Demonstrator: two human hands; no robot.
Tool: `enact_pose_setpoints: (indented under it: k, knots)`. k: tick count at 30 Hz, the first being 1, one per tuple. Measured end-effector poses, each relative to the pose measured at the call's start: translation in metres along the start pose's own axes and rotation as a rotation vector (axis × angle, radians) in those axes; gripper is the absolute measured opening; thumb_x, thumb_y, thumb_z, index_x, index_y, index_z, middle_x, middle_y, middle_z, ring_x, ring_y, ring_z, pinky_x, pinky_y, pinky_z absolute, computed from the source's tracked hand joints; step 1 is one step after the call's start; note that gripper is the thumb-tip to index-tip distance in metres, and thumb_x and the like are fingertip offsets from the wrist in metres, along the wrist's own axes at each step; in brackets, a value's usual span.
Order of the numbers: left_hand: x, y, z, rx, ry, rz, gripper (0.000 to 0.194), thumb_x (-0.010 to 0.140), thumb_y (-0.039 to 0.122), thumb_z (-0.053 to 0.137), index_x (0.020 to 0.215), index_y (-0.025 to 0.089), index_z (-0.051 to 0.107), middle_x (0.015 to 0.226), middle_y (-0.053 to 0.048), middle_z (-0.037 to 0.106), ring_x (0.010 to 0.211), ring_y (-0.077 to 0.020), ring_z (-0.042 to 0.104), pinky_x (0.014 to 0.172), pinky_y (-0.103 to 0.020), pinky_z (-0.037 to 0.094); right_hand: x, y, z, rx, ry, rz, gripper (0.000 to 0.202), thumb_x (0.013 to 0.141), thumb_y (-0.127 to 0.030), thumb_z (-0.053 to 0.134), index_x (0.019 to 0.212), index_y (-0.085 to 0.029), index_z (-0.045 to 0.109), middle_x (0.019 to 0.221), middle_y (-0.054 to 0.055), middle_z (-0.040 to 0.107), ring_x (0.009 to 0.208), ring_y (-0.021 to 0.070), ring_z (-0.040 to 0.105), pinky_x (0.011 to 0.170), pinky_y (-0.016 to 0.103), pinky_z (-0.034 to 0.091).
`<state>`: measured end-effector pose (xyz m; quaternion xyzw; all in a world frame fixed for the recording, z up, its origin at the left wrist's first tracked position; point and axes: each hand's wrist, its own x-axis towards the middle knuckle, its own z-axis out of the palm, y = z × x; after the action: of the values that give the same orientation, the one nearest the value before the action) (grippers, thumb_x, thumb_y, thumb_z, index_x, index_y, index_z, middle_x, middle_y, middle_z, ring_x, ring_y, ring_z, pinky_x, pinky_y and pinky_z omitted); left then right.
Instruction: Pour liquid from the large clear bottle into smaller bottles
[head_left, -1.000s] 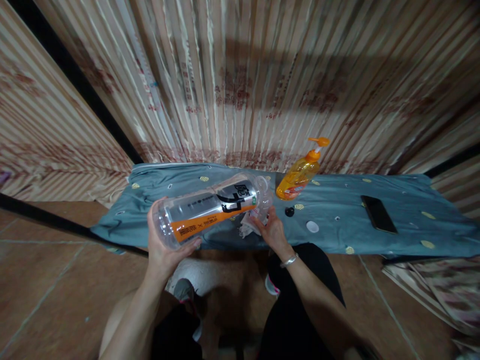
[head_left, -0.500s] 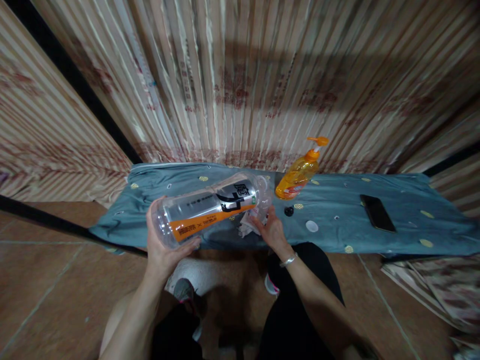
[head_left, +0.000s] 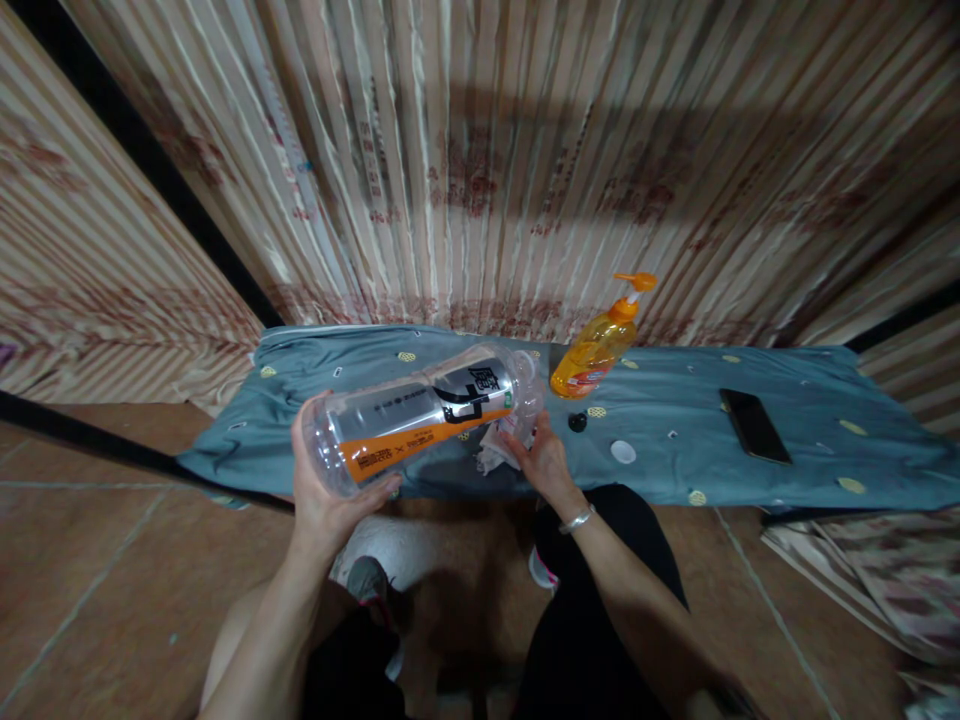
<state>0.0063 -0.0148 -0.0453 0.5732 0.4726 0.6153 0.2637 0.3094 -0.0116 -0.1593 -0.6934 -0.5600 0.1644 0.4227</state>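
A large clear plastic bottle [head_left: 420, 415] with a silver and orange label lies almost level above the cloth-covered surface, its neck to the right. My left hand [head_left: 326, 495] is wrapped round its base from the left and below. My right hand [head_left: 541, 458] is closed on a pale, crumpled cloth [head_left: 498, 450] under the bottle's neck end. Part of the cloth is hidden by the fingers and the bottle. Just beyond my right hand lie a small black cap [head_left: 577, 422] and a flat white disc [head_left: 623, 452].
An orange pump bottle [head_left: 596, 350] stands behind the black cap. A dark phone [head_left: 755, 426] lies farther right on the teal patterned cover [head_left: 690, 430]. A striped curtain [head_left: 480, 180] hangs along the back, with dark frame bars at the sides. My knees are below the front edge.
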Motion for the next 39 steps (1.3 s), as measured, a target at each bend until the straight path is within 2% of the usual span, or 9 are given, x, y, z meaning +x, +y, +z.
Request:
enact_pose_setpoints:
  k: [7,13,19,27,33,39]
  knots:
    - [0.000,-0.005,-0.001,0.028,0.000,0.053,0.116,0.041,0.055,0.105,0.141,0.022,0.056,0.145,-0.019,0.061,0.136,-0.0476,0.064,0.121,-0.069,0.051,0.000,0.001,0.001,-0.015,0.010,-0.003,0.050,0.092,-0.042,0.076,0.135,-0.021,0.059,0.101,0.014,0.081,0.093,0.0379,0.080,0.081,0.055,0.068]
    - [-0.001,-0.007,-0.001,0.043,-0.009,0.092,0.112,0.047,0.057,0.103,0.142,0.021,0.055,0.144,-0.020,0.062,0.130,-0.0434,0.066,0.115,-0.065,0.056,0.000,-0.005,-0.001,0.005,0.005,0.033,0.046,0.092,-0.041,0.076,0.130,-0.020,0.061,0.099,0.013,0.080,0.094,0.0375,0.081,0.083,0.053,0.067]
    - [0.000,-0.008,-0.001,0.086,-0.010,0.151,0.110,0.049,0.058,0.102,0.142,0.021,0.055,0.144,-0.020,0.061,0.130,-0.0428,0.066,0.115,-0.063,0.055,0.000,-0.007,-0.002,0.036,0.001,0.027,0.045,0.091,-0.041,0.074,0.130,-0.023,0.061,0.103,0.014,0.081,0.097,0.0376,0.080,0.089,0.058,0.067]
    - [0.000,-0.007,0.000,0.086,0.000,0.084,0.111,0.044,0.060,0.102,0.138,0.023,0.055,0.143,-0.019,0.061,0.133,-0.0445,0.065,0.118,-0.064,0.053,0.000,-0.002,-0.001,0.026,0.002,0.017,0.043,0.091,-0.044,0.074,0.127,-0.022,0.062,0.105,0.015,0.081,0.095,0.0368,0.080,0.086,0.058,0.068]
    - [-0.001,-0.006,0.000,0.037,-0.017,0.004,0.116,0.042,0.059,0.104,0.140,0.024,0.053,0.144,-0.018,0.061,0.135,-0.0436,0.064,0.119,-0.062,0.052,0.001,0.002,0.000,0.007,-0.002,0.009,0.047,0.092,-0.043,0.074,0.131,-0.022,0.061,0.104,0.016,0.081,0.092,0.0363,0.080,0.084,0.059,0.068]
    - [-0.001,-0.005,0.001,0.007,-0.028,-0.050,0.118,0.040,0.057,0.105,0.141,0.024,0.053,0.144,-0.017,0.061,0.136,-0.0435,0.063,0.120,-0.062,0.051,0.001,0.005,0.001,0.004,0.014,-0.020,0.047,0.091,-0.043,0.076,0.132,-0.023,0.062,0.096,0.012,0.079,0.089,0.0342,0.078,0.083,0.057,0.068]
